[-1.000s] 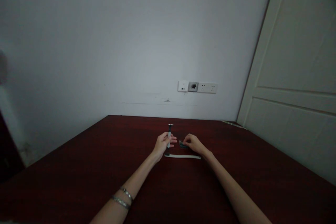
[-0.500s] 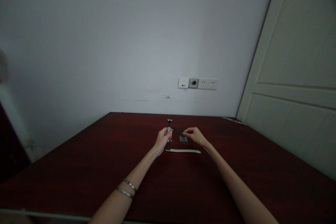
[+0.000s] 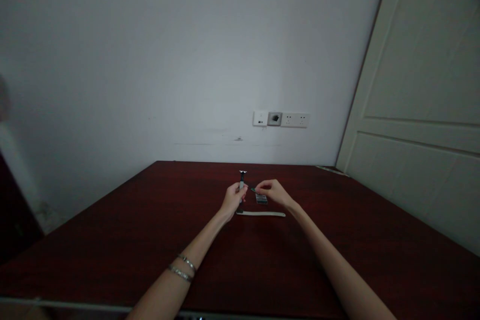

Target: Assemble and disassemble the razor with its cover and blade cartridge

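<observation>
In my left hand (image 3: 233, 197) I grip a slim T-headed tool (image 3: 242, 184), which looks like a razor. Its handle is light grey, its neck black, and its short crossbar head points away from me. My right hand (image 3: 273, 192) pinches a small thin dark-green piece (image 3: 253, 190) between thumb and fingertips, just right of the tool. Below those fingertips lies a small clear box (image 3: 261, 200) with dark contents too small to name. Closer to me, a narrow whitish strip (image 3: 262, 214) with a dark left end lies crosswise on the table.
The dark red wooden table (image 3: 165, 240) reaches back to a pale wall (image 3: 210, 70). Wall sockets (image 3: 295, 120) sit above its far edge. A panelled door (image 3: 416, 110) stands along the right, and a light strip (image 3: 332, 170) lies at the far right corner.
My right hand has moved left and slightly up from the clear box toward the tool, with the small dark-green piece now showing. My left hand has hardly moved.
</observation>
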The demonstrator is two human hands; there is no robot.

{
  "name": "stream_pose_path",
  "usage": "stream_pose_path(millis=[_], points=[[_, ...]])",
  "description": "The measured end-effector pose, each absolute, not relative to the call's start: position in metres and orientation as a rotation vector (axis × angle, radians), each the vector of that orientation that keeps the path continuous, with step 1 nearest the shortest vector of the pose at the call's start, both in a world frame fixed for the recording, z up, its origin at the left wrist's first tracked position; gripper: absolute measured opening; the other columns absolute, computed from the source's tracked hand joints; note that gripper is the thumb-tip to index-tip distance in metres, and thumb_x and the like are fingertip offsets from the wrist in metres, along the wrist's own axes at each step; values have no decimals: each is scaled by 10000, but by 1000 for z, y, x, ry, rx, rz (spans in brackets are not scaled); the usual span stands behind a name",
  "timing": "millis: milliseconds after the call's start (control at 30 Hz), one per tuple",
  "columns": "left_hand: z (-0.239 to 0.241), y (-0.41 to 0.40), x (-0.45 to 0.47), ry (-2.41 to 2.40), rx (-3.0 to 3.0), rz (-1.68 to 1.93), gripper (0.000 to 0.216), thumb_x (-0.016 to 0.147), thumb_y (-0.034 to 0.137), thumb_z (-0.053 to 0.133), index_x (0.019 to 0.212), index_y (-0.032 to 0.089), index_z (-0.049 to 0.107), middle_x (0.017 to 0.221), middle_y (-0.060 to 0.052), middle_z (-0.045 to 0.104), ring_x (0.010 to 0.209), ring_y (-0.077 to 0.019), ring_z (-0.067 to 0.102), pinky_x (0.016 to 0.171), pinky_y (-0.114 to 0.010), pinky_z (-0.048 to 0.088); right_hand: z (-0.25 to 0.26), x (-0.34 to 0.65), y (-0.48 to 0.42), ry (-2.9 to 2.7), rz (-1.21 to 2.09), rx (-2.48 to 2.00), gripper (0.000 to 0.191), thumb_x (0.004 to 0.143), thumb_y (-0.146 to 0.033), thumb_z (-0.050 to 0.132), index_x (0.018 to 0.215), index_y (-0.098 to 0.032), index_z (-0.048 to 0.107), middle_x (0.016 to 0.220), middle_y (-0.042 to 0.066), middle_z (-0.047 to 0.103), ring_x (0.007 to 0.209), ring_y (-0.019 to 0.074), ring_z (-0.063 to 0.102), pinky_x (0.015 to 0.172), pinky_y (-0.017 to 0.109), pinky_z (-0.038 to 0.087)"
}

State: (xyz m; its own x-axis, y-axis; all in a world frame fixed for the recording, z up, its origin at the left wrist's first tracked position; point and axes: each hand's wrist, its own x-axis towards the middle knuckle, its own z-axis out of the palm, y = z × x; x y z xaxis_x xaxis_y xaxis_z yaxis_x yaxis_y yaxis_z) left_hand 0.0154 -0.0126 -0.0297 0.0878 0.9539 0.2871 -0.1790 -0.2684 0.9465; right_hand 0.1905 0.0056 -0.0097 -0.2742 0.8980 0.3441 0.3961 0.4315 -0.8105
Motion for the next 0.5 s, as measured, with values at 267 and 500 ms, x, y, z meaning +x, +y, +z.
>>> stream_pose_path(millis=[267,500], points=[[-26,-16,16,871,1363,1392,279,647,369,647,777,129,589,541,42,460,488,-77,424,471,-196,343,-4,183,-2,-1881,766,-1081,236,671,-348,607,701,-128,687,674,38,659,632,152,574,616,263,440],[-31,-13,17,858,1405,1368,262,671,371,627,759,131,570,535,46,451,480,-80,420,476,-206,358,-4,179,-4,-1885,737,-1068,224,690,-333,599,705,-123,677,686,45,660,643,158,583,626,265,439]])
